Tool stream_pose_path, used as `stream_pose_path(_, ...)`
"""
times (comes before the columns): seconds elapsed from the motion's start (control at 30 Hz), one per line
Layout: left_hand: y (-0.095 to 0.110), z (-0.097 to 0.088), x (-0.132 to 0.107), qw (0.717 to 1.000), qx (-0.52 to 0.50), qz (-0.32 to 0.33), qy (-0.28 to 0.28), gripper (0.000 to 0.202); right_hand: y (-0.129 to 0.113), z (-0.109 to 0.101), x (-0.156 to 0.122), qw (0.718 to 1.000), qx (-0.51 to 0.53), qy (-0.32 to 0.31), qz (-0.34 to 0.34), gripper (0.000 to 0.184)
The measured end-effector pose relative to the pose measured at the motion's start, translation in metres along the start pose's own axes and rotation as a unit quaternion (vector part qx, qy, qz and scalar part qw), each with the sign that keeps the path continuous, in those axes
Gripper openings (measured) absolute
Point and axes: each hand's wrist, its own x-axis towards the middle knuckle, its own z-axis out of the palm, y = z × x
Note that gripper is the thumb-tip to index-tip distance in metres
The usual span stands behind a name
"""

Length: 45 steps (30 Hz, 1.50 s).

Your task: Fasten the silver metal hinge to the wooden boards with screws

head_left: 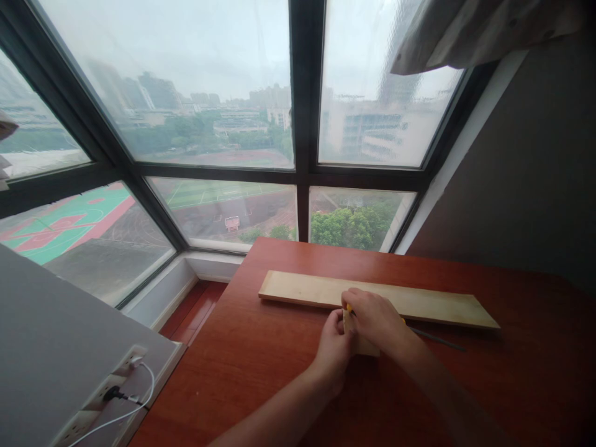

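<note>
A long pale wooden plank (419,303) lies across the red-brown table (261,360). Just in front of its middle, my left hand (334,347) is closed on the left side of a small pale wooden block (365,347). My right hand (378,320) is curled over the block's top and grips a yellow-handled tool (349,308); most of the handle is hidden. A thin dark metal shaft (437,339) runs out to the right from under my right hand along the table.
Large dark-framed windows (302,124) stand behind the table, with a grey wall (535,174) on the right. At lower left a white power strip (100,400) with a black plug and white cable sits on a grey surface. A gap with red flooring (195,307) lies left of the table.
</note>
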Motion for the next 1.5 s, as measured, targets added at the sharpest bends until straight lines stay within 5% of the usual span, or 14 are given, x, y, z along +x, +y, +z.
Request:
stream_pose_path(0.3, -0.005, -0.004, 0.005, 1.0, -0.002, 0.003, -0.009, 0.043, 0.01, 0.001, 0.002, 0.999, 0.003, -0.004, 0.041, 0.012)
stream_pose_path(0.93, -0.002, -0.004, 0.004, 1.0, 0.007, -0.012, -0.005, 0.039, 0.004, -0.015, -0.002, 1.0, 0.001, -0.006, 0.019, 0.016)
stream_pose_path(1.13, 0.002, -0.002, 0.001, 1.0, -0.001, -0.016, -0.005, 0.041, 0.024, -0.021, -0.017, 0.999, 0.022, -0.004, 0.042, 0.018)
stream_pose_path(1.5, 0.004, -0.002, -0.001, 1.0, 0.015, -0.021, 0.004, 0.038, 0.086, 0.029, -0.077, 0.989, 0.058, -0.063, 0.123, 0.012)
